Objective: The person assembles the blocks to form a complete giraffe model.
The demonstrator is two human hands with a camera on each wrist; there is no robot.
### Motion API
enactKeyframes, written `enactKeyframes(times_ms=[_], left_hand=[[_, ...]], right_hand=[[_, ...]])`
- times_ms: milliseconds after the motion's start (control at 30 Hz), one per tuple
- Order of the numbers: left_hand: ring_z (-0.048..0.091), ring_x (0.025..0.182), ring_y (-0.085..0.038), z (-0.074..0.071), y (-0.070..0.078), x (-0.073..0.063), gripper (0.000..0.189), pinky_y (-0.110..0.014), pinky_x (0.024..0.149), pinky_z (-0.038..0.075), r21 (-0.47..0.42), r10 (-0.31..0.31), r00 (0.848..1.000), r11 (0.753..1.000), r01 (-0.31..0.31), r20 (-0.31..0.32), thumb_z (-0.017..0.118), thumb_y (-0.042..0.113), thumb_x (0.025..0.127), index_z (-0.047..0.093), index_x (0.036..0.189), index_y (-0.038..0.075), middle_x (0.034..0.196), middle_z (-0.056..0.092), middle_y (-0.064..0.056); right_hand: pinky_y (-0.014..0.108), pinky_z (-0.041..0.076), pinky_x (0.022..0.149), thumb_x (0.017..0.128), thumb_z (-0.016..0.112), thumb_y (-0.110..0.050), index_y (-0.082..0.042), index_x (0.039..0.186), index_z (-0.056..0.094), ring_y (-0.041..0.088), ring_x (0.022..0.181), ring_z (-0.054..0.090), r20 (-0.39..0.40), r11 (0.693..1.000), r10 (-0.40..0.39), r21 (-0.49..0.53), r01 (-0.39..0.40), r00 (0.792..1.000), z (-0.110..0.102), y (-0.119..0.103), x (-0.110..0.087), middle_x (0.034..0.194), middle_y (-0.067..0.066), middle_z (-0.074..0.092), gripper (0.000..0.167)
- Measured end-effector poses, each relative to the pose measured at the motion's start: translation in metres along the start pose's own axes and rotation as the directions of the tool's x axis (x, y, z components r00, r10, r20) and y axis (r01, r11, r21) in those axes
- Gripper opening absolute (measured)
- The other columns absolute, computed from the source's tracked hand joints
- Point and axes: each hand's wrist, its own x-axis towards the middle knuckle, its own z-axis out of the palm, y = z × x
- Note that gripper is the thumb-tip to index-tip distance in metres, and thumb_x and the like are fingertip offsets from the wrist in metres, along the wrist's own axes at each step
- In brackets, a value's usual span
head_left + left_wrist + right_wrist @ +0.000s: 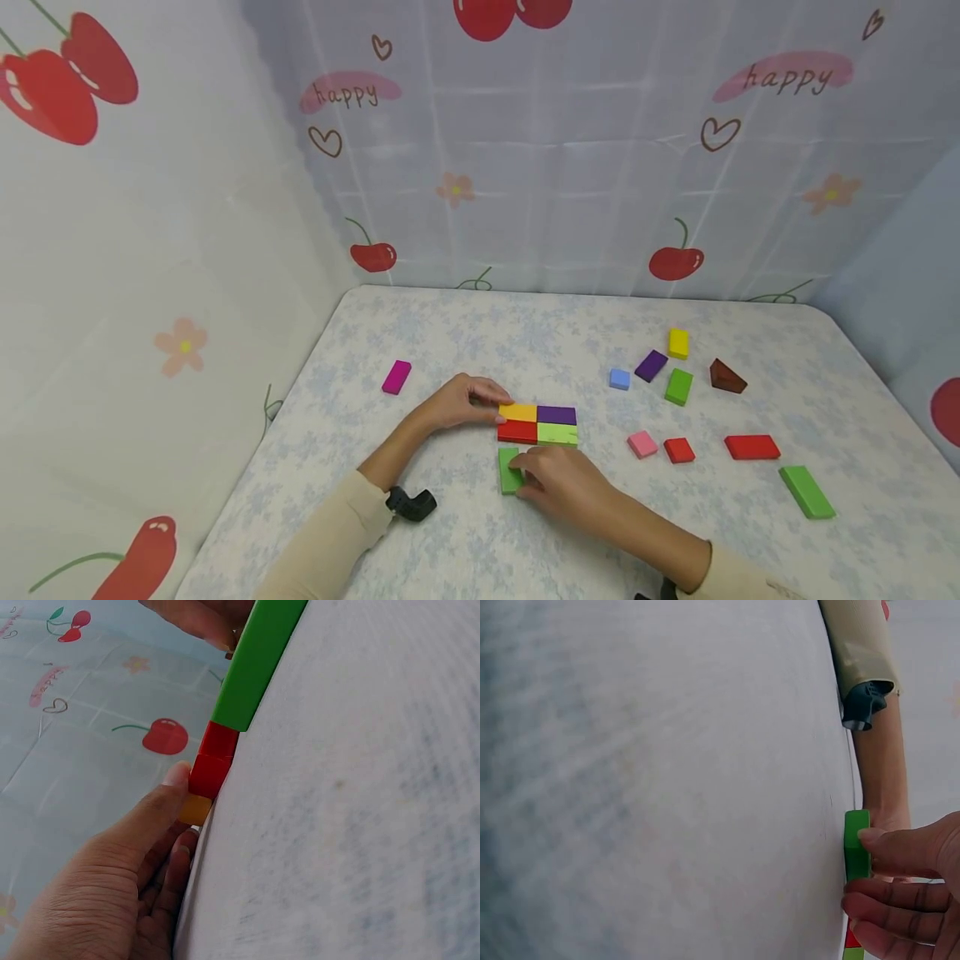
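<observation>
Four rectangular blocks lie together in two rows: a yellow block [517, 412] and a purple block [557, 415] behind, a red block [517, 431] and a light green block [557, 433] in front. My left hand [459, 403] pinches the yellow block at the group's left end, its thumb tip at the seam with the red one. Just in front of the group, my right hand [564, 482] grips a longer green block [509, 472] between thumb and fingers. The right wrist view shows the thumb on this green block [856, 844], with the other fingers curled beside it.
A magenta block [397, 377] lies at the left. Spread on the right are yellow [678, 343], purple [651, 366], blue [619, 379], green [678, 387], pink [642, 444] and red blocks [752, 447], a brown wedge [727, 377] and a long green block [807, 492]. Curtains surround the table.
</observation>
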Motion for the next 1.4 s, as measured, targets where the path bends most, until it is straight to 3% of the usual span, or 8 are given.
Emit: enactKeyframes(times_ms=[500, 900, 1067, 1400], left_hand=[[0.064, 0.106, -0.012, -0.001, -0.001, 0.001, 0.033, -0.031, 0.087, 0.052, 0.026, 0.008, 1.0, 1.0, -0.008, 0.006, 0.084, 0.02, 0.086, 0.078, 0.118, 0.017, 0.113, 0.074, 0.008], [0.064, 0.108, -0.011, -0.001, 0.001, 0.0, 0.033, -0.031, 0.088, 0.052, 0.023, -0.007, 1.0, 1.0, 0.007, 0.005, 0.085, 0.02, 0.085, 0.079, 0.118, 0.018, 0.113, 0.074, 0.01], [0.064, 0.109, -0.012, 0.0, 0.0, 0.001, 0.033, -0.031, 0.09, 0.052, 0.013, -0.011, 1.0, 1.0, 0.01, 0.008, 0.085, 0.019, 0.085, 0.079, 0.117, 0.017, 0.113, 0.074, 0.008], [0.064, 0.109, -0.011, -0.001, 0.001, 0.001, 0.031, -0.032, 0.091, 0.052, 0.02, -0.012, 1.0, 1.0, 0.012, 0.009, 0.084, 0.018, 0.086, 0.079, 0.117, 0.017, 0.113, 0.074, 0.008]], right_hand=[[0.021, 0.039, 0.051, 0.083, 0.085, -0.016, -0.009, 0.11, 0.074, 0.0, 0.054, 0.043, -0.033, 0.994, 0.103, 0.045, -0.101, 0.994, 0.004, -0.002, 0.008, 0.063, -0.015, 0.048, 0.031], [0.021, 0.038, 0.049, 0.084, 0.085, -0.02, -0.01, 0.112, 0.073, 0.0, 0.053, 0.042, -0.039, 0.993, 0.115, 0.03, -0.114, 0.993, 0.003, -0.004, 0.008, 0.062, -0.014, 0.048, 0.032], [0.021, 0.04, 0.051, 0.085, 0.084, -0.023, -0.01, 0.12, 0.074, 0.0, 0.056, 0.045, -0.038, 0.994, 0.111, -0.013, -0.111, 0.993, -0.005, -0.004, 0.005, 0.068, -0.013, 0.056, 0.039], [0.021, 0.046, 0.056, 0.085, 0.084, -0.027, -0.013, 0.119, 0.075, 0.004, 0.065, 0.057, -0.085, 0.974, 0.215, -0.046, -0.22, 0.973, -0.035, 0.003, -0.012, 0.084, -0.007, 0.07, 0.038]])
